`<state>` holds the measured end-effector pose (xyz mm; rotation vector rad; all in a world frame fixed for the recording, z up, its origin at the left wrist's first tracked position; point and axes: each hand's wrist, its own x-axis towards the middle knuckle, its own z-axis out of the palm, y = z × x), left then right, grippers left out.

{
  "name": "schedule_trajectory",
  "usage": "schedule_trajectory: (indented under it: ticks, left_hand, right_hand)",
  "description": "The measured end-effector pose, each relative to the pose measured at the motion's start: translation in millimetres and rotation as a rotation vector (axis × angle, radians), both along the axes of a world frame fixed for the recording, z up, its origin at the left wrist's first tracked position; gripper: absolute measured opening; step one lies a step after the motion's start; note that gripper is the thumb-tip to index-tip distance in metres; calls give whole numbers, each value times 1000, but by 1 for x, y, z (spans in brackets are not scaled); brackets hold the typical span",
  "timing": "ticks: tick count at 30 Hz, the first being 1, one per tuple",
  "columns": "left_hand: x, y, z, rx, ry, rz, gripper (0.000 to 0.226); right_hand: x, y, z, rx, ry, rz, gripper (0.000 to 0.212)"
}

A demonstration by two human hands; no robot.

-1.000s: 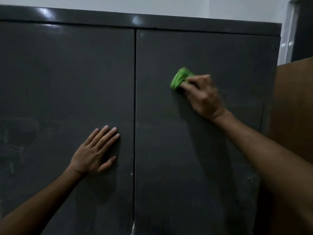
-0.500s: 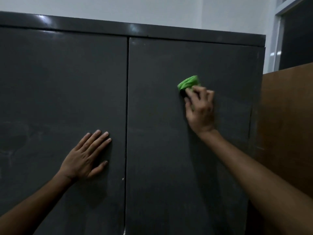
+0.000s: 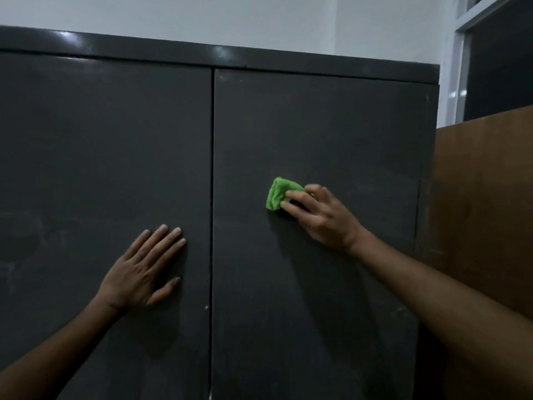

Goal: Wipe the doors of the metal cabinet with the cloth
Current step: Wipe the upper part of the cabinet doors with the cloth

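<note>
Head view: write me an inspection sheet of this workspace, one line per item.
Surface: dark grey metal cabinet, both doors closed; faint smudges and pale scuff marks on the left door and right door.
Job's things: green cloth, bunched, pressed against the right door at about mid height.
Clutter: nothing seen.
Grippers: left hand lies flat with straight fingers on the left door near the centre seam; right hand grips the cloth against the right door.
Cables: nothing seen.
Surroundings: brown wooden panel to the right of the cabinet, pale wall above, window frame at upper right.
</note>
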<state>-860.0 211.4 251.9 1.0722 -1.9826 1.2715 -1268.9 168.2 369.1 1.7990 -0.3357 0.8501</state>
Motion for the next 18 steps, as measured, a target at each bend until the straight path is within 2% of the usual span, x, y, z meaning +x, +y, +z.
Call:
schedule_trajectory:
  ticks: [1, 2, 6, 7, 8, 9, 11, 12, 13, 14, 17, 18]
  left_hand:
    - [0, 1, 0, 4, 1, 6, 83]
    - [-1, 1, 0, 4, 1, 14, 83]
    - [-2, 2, 1, 2, -6, 27, 79]
    - [-2, 3, 1, 9, -8, 34, 79]
    - [-2, 3, 1, 15, -8, 40, 79]
    - [-2, 3, 1, 19, -8, 43, 79]
    - [-1, 3, 1, 29, -13, 44, 79]
    - [-1, 3, 1, 31, -14, 43, 79]
    - [-1, 3, 1, 29, -11, 39, 80]
    - [-2, 3, 1, 27, -8, 33, 80]
    - [-3, 4, 1, 27, -9, 27, 82]
    - [-3, 5, 2, 28, -7, 25, 83]
  right_hand:
    - [-11, 0, 7, -27, 56, -20, 30]
    - [-19, -2, 15, -41, -11, -27, 29]
    - [-25, -2, 31, 45, -801, -18, 28]
    - [-18, -2, 24, 53, -902, -22, 28]
    - [-10, -2, 15, 52, -894, -29, 28]
    - [-6, -2, 4, 38, -758, -39, 29]
    - [-19, -1, -11, -8, -311, -84, 32]
    - [-33, -1, -6, -39, -184, -110, 33]
    - [-47, -2, 2, -52, -190, -126, 32]
    - [-60, -2, 11, -38, -325, -137, 31]
    - [-71, -1, 12, 138, -1067, -121, 30]
    - [-63, 0, 4, 176, -1167, -133, 31]
